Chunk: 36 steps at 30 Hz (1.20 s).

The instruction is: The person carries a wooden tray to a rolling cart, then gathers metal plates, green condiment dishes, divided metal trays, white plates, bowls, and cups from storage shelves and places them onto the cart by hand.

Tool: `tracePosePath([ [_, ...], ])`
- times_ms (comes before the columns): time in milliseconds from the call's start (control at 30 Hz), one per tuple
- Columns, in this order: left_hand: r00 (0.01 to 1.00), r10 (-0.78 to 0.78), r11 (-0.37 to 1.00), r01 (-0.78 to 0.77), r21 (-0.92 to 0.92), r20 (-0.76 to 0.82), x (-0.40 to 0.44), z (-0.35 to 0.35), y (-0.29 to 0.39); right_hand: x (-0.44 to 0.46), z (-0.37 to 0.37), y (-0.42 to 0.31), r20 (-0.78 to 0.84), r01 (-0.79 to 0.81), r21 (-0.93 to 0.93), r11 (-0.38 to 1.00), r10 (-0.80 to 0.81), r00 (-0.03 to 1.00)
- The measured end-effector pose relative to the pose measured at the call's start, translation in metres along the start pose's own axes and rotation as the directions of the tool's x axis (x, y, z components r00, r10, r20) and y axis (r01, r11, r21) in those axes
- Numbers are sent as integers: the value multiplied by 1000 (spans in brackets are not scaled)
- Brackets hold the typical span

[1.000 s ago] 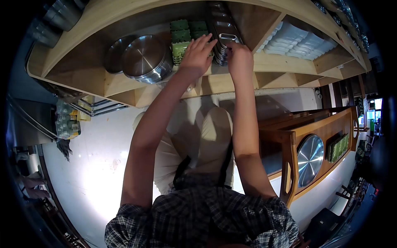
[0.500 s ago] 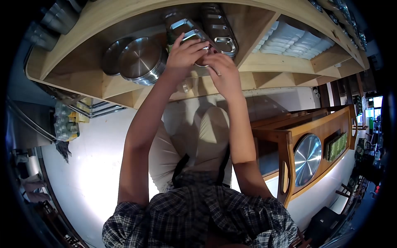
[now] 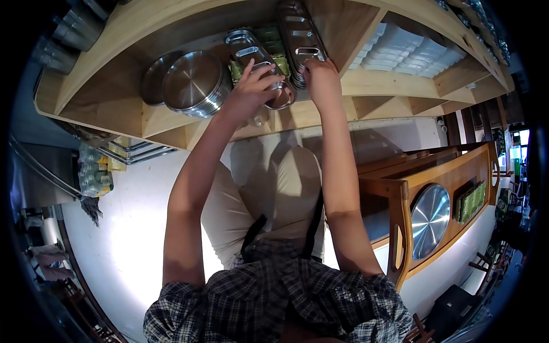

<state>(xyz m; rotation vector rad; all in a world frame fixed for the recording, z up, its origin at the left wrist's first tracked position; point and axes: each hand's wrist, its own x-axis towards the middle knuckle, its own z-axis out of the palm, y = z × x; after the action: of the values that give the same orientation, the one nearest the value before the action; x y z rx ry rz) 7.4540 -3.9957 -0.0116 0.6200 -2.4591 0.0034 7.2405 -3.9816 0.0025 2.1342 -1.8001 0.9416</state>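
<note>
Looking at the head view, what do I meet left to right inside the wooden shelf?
Stack of round metal plates, compartment tray under the left hand, stack of similar trays by the right hand, white stacked items.

And there's the wooden shelf (image 3: 106, 86), well loaded: stacked round plates (image 3: 193, 80) on the left, a darker disc (image 3: 152, 83) beside them, green slabs (image 3: 270, 38), then stacked compartment trays (image 3: 305, 40); past the divider, white pieces (image 3: 394, 50), possibly dishes, in dim light.
</note>
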Motion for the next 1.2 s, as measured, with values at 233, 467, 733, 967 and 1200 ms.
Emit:
tracePosePath([
  [233,996,-76,996,79,52,-46,1,4,-2,6,-9,3,117,-8,56,998,1,993],
  [467,986,-141,990,142,6,-84,0,13,-3,10,-17,-10,4,-4,-19,1000,4,1000],
  [733,973,-228,972,229,50,-29,4,18,4,5,-15,-11,-104,20,19,1000,-18,994],
  [967,969,-232,967,239,88,-81,1,29,2,-5,-19,-23,-363,184,100,978,-136,922],
  [1200,944,-199,969,230,94,-264,0,43,2,-22,-20,-45,-392,274,171,946,-189,900],
])
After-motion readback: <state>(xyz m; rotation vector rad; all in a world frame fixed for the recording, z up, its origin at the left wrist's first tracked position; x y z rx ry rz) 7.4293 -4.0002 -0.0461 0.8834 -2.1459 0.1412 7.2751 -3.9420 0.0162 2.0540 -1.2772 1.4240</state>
